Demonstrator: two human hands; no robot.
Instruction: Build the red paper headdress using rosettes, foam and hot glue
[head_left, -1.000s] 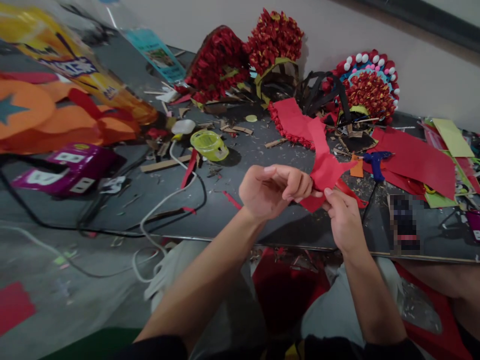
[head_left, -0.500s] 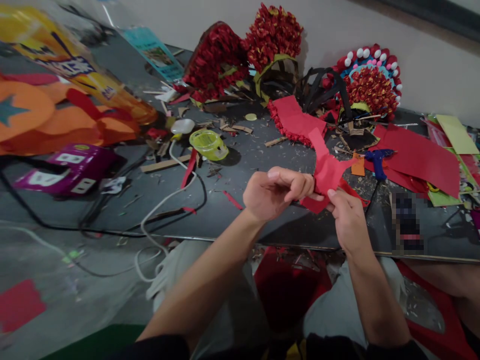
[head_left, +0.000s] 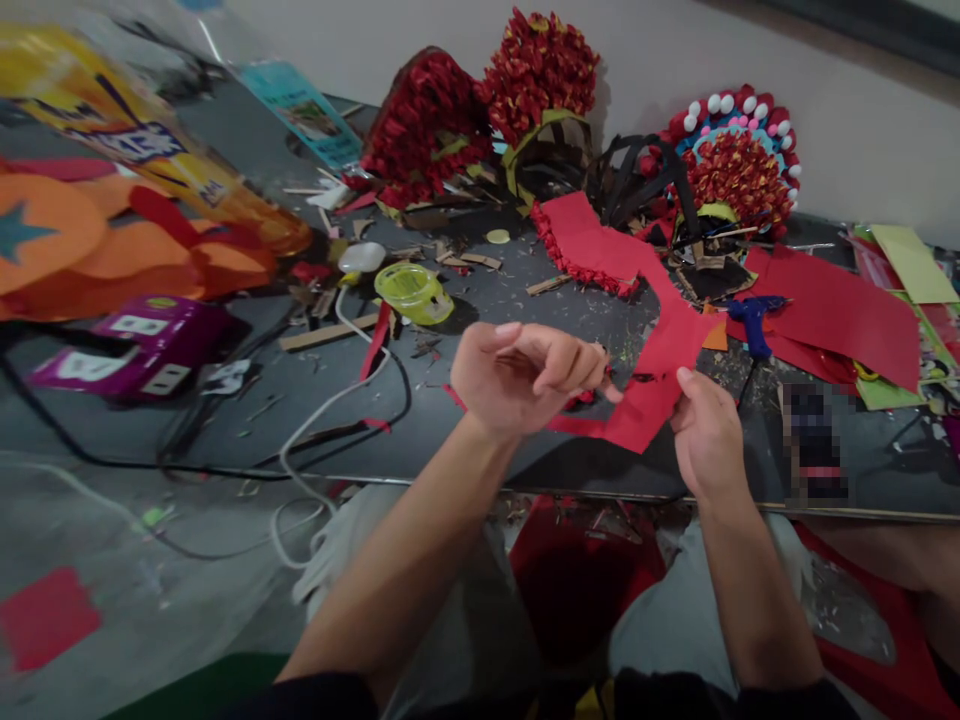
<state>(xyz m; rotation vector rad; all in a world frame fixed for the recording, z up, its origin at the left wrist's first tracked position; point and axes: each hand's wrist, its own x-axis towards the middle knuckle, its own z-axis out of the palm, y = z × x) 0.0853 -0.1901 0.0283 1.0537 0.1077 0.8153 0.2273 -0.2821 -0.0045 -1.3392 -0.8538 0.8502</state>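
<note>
In front of me is a cut piece of red sheet material (head_left: pixel 649 400), perhaps craft paper, with an angular outline and a small dark mark or slit near its middle. My right hand (head_left: pixel 707 430) pinches its right edge between thumb and fingers. At the left edge is my left hand (head_left: pixel 525 375), fingers loosely bent and thumb apart; a fingertip is close to the sheet, though contact is unclear. Nothing shows inside that hand. Behind lies a red piece with a ruffled border (head_left: pixel 592 240), partly overlapped by the held sheet.
A blue glue gun (head_left: pixel 757 322) rests by red sheets (head_left: pixel 840 315). Red ruffled headpieces (head_left: pixel 541 75) lean at the wall. A yellow-green tape-like container (head_left: pixel 412 293), a white cable (head_left: pixel 319 400), a purple box (head_left: pixel 142 345), bottles and cardboard scraps cover the left.
The red sheet has been turned and spread flatter, showing its dark mark. My left hand has drawn left, its fingers looser; my right hand has shifted slightly right, still pinching the sheet.
</note>
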